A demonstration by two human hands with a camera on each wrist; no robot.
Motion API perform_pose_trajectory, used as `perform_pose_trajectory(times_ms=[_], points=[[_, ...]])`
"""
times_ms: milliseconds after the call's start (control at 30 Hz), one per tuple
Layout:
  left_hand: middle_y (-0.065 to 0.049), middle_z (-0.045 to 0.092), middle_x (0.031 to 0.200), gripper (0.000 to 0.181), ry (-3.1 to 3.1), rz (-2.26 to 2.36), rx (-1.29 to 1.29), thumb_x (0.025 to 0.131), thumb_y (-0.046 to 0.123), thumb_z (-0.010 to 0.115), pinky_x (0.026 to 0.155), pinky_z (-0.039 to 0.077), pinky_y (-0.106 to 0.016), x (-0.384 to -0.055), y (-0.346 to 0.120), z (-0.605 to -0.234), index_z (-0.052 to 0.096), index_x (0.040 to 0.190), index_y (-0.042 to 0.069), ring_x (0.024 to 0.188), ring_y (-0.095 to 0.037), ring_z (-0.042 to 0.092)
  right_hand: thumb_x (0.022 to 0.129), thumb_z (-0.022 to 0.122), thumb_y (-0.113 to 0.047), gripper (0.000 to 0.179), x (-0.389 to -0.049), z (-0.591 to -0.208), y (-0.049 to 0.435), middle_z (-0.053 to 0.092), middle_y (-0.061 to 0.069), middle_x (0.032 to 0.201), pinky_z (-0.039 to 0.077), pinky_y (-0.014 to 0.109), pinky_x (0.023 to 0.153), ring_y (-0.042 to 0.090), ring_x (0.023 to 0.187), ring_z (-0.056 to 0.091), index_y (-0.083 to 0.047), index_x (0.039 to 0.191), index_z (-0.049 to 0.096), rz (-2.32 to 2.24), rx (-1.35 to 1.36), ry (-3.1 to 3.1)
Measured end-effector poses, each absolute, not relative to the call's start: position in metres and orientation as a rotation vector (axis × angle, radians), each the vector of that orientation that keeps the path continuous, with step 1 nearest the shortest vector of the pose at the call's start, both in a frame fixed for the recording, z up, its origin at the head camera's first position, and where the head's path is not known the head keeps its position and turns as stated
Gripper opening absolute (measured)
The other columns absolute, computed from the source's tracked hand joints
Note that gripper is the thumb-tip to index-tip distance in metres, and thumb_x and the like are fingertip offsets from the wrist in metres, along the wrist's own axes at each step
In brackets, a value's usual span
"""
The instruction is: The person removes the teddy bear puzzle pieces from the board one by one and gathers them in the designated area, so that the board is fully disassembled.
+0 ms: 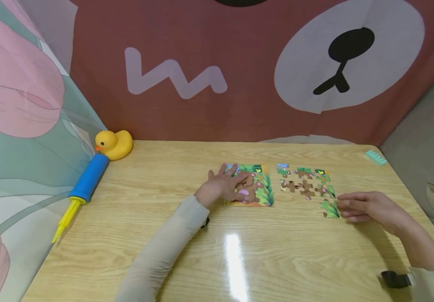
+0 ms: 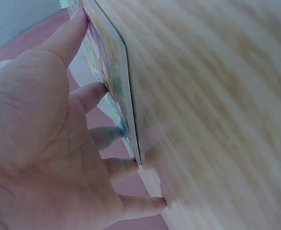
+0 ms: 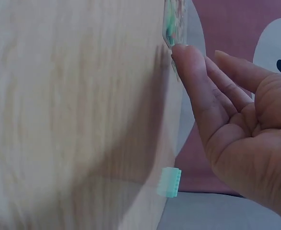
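My left hand rests on a puzzle board with a picture of a brown animal among green leaves. Its fingers are spread; in the left wrist view the fingertips touch the board's surface, while the little finger meets the table beyond the edge. To the right of the board lie several loose jigsaw pieces in rough rows. A green jigsaw piece lies lowest, right by the fingertips of my right hand. That hand's fingers are mostly straight, and the thumb stands apart from them.
A yellow rubber duck and a blue hand pump with a yellow end lie along the table's left edge. A mint-green toy block is at the far right corner. Printed cloth hangs behind the wooden table.
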State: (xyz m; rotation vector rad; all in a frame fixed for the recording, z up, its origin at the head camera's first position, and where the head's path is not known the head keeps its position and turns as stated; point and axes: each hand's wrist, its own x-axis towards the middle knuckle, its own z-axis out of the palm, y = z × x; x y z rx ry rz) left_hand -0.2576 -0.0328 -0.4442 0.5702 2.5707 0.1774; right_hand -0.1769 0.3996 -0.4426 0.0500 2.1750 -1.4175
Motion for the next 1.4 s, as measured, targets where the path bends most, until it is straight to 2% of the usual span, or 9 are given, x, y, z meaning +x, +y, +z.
perform_pose_trajectory(times_ms=[167, 300, 367, 500, 600, 767, 933, 1133, 1400], points=[[0.001, -0.007, 0.173, 0.078, 2.569, 0.187, 0.572, 0.096, 0.066, 0.052, 0.121, 0.007, -0.073, -0.258, -0.032, -0.443, 0.011, 0.16, 0.05, 0.159, -0.034, -0.009, 0.109, 0.047, -0.025, 0.056, -0.178, -0.436, 0.397, 0.074, -0.013, 0.116, 0.062, 0.035, 0.084, 0.01, 0.102, 0.074, 0.015, 0.148, 0.038, -1.447, -0.025, 2.22], [0.002, -0.009, 0.173, 0.078, 2.567, 0.198, 0.56, 0.095, 0.066, 0.053, 0.121, 0.006, -0.073, -0.258, -0.032, -0.443, 0.011, 0.16, 0.051, 0.159, -0.033, -0.01, 0.109, 0.048, -0.028, 0.058, -0.186, -0.433, 0.377, 0.072, -0.012, 0.119, 0.062, 0.033, 0.084, 0.007, 0.104, 0.073, 0.013, 0.149, 0.037, -1.455, -0.079, 2.248], [0.002, -0.009, 0.172, 0.078, 2.564, 0.209, 0.562, 0.095, 0.066, 0.053, 0.121, 0.006, -0.073, -0.257, -0.032, -0.444, 0.012, 0.16, 0.05, 0.159, -0.034, -0.011, 0.109, 0.048, -0.03, 0.06, -0.192, -0.433, 0.362, 0.07, -0.005, 0.124, 0.062, 0.033, 0.085, 0.007, 0.105, 0.072, 0.012, 0.151, 0.035, -1.454, -0.105, 2.252], [0.0, -0.011, 0.172, 0.078, 2.565, 0.235, 0.568, 0.096, 0.067, 0.05, 0.12, 0.005, -0.074, -0.257, -0.036, -0.444, 0.012, 0.161, 0.047, 0.158, -0.036, -0.013, 0.108, 0.05, -0.032, 0.06, -0.207, -0.433, 0.328, 0.06, 0.019, 0.137, 0.062, 0.033, 0.086, 0.012, 0.105, 0.072, 0.009, 0.151, 0.038, -1.447, -0.164, 2.251], [-0.003, -0.011, 0.173, 0.081, 2.585, 0.248, 0.56, 0.095, 0.072, 0.047, 0.119, 0.001, -0.075, -0.257, -0.042, -0.445, 0.011, 0.162, 0.045, 0.157, -0.038, -0.015, 0.108, 0.05, -0.032, 0.057, -0.219, -0.434, 0.303, 0.056, 0.026, 0.139, 0.061, 0.032, 0.087, 0.017, 0.104, 0.071, 0.005, 0.15, 0.042, -1.439, -0.187, 2.231], [-0.003, -0.011, 0.172, 0.084, 2.602, 0.264, 0.547, 0.094, 0.071, 0.052, 0.12, -0.004, -0.073, -0.257, -0.058, -0.444, 0.011, 0.162, 0.045, 0.157, -0.038, -0.017, 0.108, 0.05, -0.028, 0.051, -0.235, -0.439, 0.269, 0.06, 0.027, 0.136, 0.061, 0.035, 0.089, 0.023, 0.106, 0.071, 0.003, 0.149, 0.045, -1.437, -0.211, 2.192], [-0.001, -0.011, 0.172, 0.086, 2.586, 0.266, 0.571, 0.094, 0.066, 0.056, 0.119, -0.004, -0.074, -0.257, -0.072, -0.442, 0.009, 0.162, 0.044, 0.158, -0.036, -0.014, 0.107, 0.053, -0.024, 0.048, -0.246, -0.444, 0.24, 0.06, 0.026, 0.137, 0.06, 0.038, 0.091, 0.027, 0.11, 0.069, 0.001, 0.147, 0.048, -1.413, -0.208, 2.168], [-0.001, -0.012, 0.172, 0.086, 2.575, 0.27, 0.57, 0.092, 0.071, 0.055, 0.117, -0.002, -0.077, -0.257, -0.079, -0.444, 0.009, 0.161, 0.048, 0.157, -0.038, -0.014, 0.106, 0.056, -0.022, 0.043, -0.253, -0.448, 0.215, 0.065, 0.022, 0.132, 0.062, 0.037, 0.088, 0.026, 0.106, 0.07, 0.0, 0.143, 0.055, -1.383, -0.243, 2.156], [0.002, -0.006, 0.172, 0.082, 2.566, 0.248, 0.569, 0.093, 0.072, 0.052, 0.118, -0.002, -0.076, -0.256, -0.078, -0.445, 0.013, 0.161, 0.047, 0.159, -0.035, -0.009, 0.107, 0.052, -0.017, 0.04, -0.257, -0.454, 0.199, 0.067, 0.022, 0.125, 0.062, 0.037, 0.086, 0.022, 0.099, 0.07, 0.004, 0.141, 0.055, -1.371, -0.315, 2.121]])
